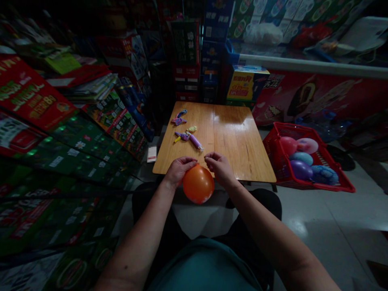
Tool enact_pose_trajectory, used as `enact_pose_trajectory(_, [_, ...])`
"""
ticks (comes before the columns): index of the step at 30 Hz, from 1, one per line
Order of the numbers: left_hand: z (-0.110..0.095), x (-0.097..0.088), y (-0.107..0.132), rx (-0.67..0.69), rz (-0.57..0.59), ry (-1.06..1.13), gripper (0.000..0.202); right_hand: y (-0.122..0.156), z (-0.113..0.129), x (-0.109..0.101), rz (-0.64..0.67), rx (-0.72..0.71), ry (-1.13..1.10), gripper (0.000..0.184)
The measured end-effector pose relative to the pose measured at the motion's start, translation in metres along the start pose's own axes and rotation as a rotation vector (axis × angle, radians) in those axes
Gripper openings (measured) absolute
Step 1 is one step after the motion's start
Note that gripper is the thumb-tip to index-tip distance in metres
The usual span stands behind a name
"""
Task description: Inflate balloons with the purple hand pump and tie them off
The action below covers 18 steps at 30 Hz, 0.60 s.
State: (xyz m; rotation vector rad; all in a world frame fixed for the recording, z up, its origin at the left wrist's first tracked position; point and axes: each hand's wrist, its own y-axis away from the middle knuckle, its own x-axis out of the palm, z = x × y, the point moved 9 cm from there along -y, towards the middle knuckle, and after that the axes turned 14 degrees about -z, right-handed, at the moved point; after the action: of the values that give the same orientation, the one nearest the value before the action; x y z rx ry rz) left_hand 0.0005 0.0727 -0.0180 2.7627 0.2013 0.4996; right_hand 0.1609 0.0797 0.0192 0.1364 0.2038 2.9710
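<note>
An inflated orange balloon (198, 185) hangs at the near edge of the wooden table (232, 141), its neck pointing up. My left hand (178, 170) pinches the neck between thumb and fingers. Just to the right, my right hand (220, 166) is closed in a pinch beside the neck; whatever lies between its fingertips is too small to make out. Beyond my hands, a small purple balloon pump (195, 141) lies on the tabletop. Around it are a yellow deflated balloon (192, 129) and crumpled purple and blue deflated balloons (179, 120).
A red plastic basket (274, 157) with several inflated balloons stands on the floor at the right. Stacked green beer cartons (54, 161) line the left side. A yellow and blue box (242, 85) and a chest freezer (281, 60) are behind the table.
</note>
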Motion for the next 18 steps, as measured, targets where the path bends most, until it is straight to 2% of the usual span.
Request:
enact_pose_trajectory(4, [-0.003, 0.002, 0.001, 0.021, 0.008, -0.033, 0.032, 0.003, -0.010, 0.007, 0.109, -0.050, 0.250, 0.015])
enact_pose_trajectory(8, [-0.020, 0.017, 0.005, 0.186, 0.107, -0.248, 0.028, 0.003, -0.012, 0.010, 0.131, -0.091, 0.339, 0.013])
enact_pose_trajectory(10, [-0.029, 0.021, 0.005, 0.251, 0.110, -0.305, 0.028, 0.002, -0.010, 0.009, 0.104, -0.096, 0.327, 0.011])
enact_pose_trajectory(11, [-0.032, 0.022, 0.004, 0.276, 0.093, -0.318, 0.029, 0.001, -0.012, 0.008, 0.083, -0.054, 0.293, 0.009])
enact_pose_trajectory(13, [-0.035, 0.022, 0.002, 0.313, 0.048, -0.334, 0.027, 0.000, -0.022, 0.005, 0.055, 0.116, 0.191, 0.008])
enact_pose_trajectory(16, [-0.032, 0.024, 0.002, 0.369, 0.031, -0.405, 0.022, 0.003, -0.039, 0.006, 0.083, 0.386, 0.067, 0.016])
enact_pose_trajectory(18, [-0.028, 0.026, 0.004, 0.414, 0.030, -0.470, 0.019, 0.005, -0.045, 0.006, 0.120, 0.488, 0.037, 0.019])
